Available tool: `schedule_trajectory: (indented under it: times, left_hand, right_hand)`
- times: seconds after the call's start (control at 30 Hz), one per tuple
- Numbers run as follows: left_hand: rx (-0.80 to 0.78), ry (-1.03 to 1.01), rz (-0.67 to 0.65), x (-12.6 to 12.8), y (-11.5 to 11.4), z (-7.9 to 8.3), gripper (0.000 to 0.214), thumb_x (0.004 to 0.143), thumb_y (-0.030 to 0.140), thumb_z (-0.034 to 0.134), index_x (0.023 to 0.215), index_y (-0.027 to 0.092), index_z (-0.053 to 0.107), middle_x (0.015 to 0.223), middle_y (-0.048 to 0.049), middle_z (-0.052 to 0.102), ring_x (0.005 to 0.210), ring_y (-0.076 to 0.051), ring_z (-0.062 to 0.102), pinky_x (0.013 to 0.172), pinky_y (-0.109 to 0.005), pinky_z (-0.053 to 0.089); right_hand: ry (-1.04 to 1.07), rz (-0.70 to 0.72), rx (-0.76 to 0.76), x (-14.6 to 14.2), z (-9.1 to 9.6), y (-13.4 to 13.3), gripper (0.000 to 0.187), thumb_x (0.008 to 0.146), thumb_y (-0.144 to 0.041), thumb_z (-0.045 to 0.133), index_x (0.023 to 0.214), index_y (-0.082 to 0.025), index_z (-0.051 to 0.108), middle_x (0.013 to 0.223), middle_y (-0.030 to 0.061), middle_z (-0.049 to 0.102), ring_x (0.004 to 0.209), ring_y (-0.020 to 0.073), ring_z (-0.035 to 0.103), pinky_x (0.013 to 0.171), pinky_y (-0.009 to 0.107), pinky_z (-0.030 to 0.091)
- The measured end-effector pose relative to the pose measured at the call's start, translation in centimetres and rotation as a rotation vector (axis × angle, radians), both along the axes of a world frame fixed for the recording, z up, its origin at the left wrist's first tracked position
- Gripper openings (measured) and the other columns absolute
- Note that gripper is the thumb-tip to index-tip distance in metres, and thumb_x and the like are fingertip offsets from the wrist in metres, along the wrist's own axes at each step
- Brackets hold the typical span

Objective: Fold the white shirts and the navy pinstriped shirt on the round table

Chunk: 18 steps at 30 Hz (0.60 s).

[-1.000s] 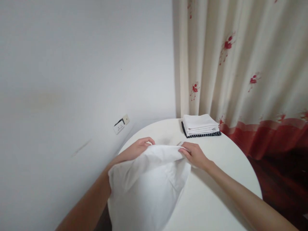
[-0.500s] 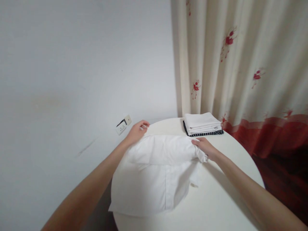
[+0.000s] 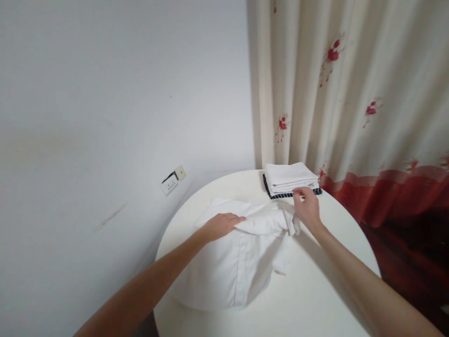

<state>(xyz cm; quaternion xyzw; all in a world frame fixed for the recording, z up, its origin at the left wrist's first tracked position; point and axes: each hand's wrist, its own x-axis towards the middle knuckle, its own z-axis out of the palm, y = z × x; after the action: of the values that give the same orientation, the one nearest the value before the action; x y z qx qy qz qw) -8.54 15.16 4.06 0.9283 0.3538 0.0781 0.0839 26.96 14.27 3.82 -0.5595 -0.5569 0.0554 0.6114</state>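
One white shirt (image 3: pixel 238 262) — left hand (image 3: pixel 220 225) pressing flat, right hand (image 3: pixel 308 209) pinching.

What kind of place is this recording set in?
Likely a room at home: a flowered curtain, a round white table with a white shirt and stacked folded clothes, and a wall socket.

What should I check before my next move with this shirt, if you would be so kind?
1. Left hand flat on shirt: ok.
2. Right hand grip on shirt: cannot tell.
3. Shirt smooth: not ok, bunched by right hand.
4. Shirt wholly on table: ok.
5. Stack neat, at far rim: ok.
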Motion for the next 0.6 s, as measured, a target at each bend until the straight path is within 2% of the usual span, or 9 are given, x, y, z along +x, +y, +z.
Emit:
schedule_trajectory:
  times: [0.03,0.1,0.2,0.27,0.3,0.4,0.47,0.53,0.6]
  left_hand:
    - [-0.022,-0.04,0.029,0.1,0.2,0.3,0.038,0.093,0.026,0.052,0.129,0.03,0.065,0.128,-0.0032,0.069,0.119,-0.021,0.063,0.106,-0.031,0.042]
    - [-0.054,-0.132,0.103,0.6,0.3,1.5,0.033,0.094,0.028,0.05,0.122,0.029,0.068,0.123,-0.0022,0.072,0.113,-0.021,0.066,0.104,-0.031,0.044]
    - [-0.077,-0.319,0.179,1.7,0.4,4.1,0.034,0.097,0.033,0.046,0.12,0.024,0.067,0.117,-0.0037,0.073,0.108,-0.022,0.066,0.1,-0.032,0.046]
    - [-0.114,-0.424,0.167,2.4,0.6,6.2,0.034,0.096,0.038,0.047,0.117,0.02,0.068,0.114,-0.0052,0.073,0.107,-0.022,0.065,0.099,-0.032,0.046]
    - [-0.144,-0.448,0.151,2.6,0.7,7.1,0.034,0.096,0.04,0.048,0.113,0.019,0.068,0.113,-0.006,0.073,0.107,-0.023,0.065,0.099,-0.032,0.047]
    - [-0.204,-0.385,0.121,2.6,0.9,9.3,0.036,0.093,0.045,0.054,0.111,0.019,0.07,0.112,-0.0066,0.072,0.105,-0.024,0.065,0.097,-0.033,0.047]
    - [-0.138,-0.303,0.172,2.4,0.4,10.0,0.04,0.091,0.046,0.059,0.123,0.023,0.066,0.11,-0.005,0.072,0.101,-0.023,0.065,0.096,-0.033,0.047]
    - [-0.017,-0.236,0.198,2.5,-0.6,9.8,0.046,0.092,0.043,0.059,0.136,0.027,0.059,0.114,-0.0041,0.069,0.1,-0.022,0.065,0.097,-0.033,0.046]
    - [0.082,-0.165,0.114,2.9,-2.0,8.8,0.057,0.093,0.046,0.059,0.146,0.031,0.048,0.13,-0.0054,0.063,0.112,-0.023,0.062,0.104,-0.034,0.042]
  right_hand:
    - [-0.117,0.003,0.095,-0.5,0.7,-0.8,0.016,0.084,-0.028,0.051,0.087,-0.021,0.066,0.093,0.0101,0.068,0.094,0.0269,0.059,0.092,0.043,0.046]
    - [-0.303,0.119,0.156,-2.0,1.7,-2.7,0.016,0.088,-0.027,0.053,0.093,-0.022,0.067,0.099,0.0101,0.067,0.1,0.0271,0.058,0.095,0.042,0.044]
    - [-0.577,0.324,0.045,-5.0,2.0,-5.1,0.035,0.087,-0.036,0.064,0.119,-0.024,0.065,0.12,0.0124,0.065,0.112,0.0303,0.055,0.096,0.043,0.042]
    - [-0.674,0.328,-0.039,-6.3,1.5,-5.5,0.052,0.082,-0.035,0.07,0.131,-0.025,0.06,0.127,0.0143,0.063,0.116,0.033,0.054,0.097,0.045,0.04]
    - [-0.68,0.311,-0.071,-6.5,1.2,-5.4,0.05,0.081,-0.031,0.069,0.13,-0.024,0.06,0.124,0.0144,0.065,0.114,0.0328,0.055,0.098,0.045,0.04]
    - [-0.54,0.315,-0.155,-5.8,0.3,-4.1,0.03,0.083,-0.016,0.056,0.109,-0.024,0.069,0.099,0.009,0.073,0.096,0.0267,0.063,0.091,0.038,0.043]
    - [-0.383,0.402,-0.21,-4.9,0.1,-3.2,0.026,0.081,-0.015,0.049,0.095,-0.023,0.07,0.087,0.0049,0.073,0.085,0.0236,0.064,0.081,0.032,0.046]
    - [-0.216,0.486,-0.25,-4.2,0.2,-2.6,0.021,0.079,-0.019,0.046,0.082,-0.021,0.067,0.078,0.0027,0.07,0.077,0.0219,0.063,0.071,0.029,0.045]
    - [-0.066,0.524,-0.27,-4.1,0.3,-2.3,0.02,0.078,-0.025,0.044,0.07,-0.02,0.062,0.07,0.0011,0.066,0.07,0.0202,0.061,0.065,0.027,0.044]
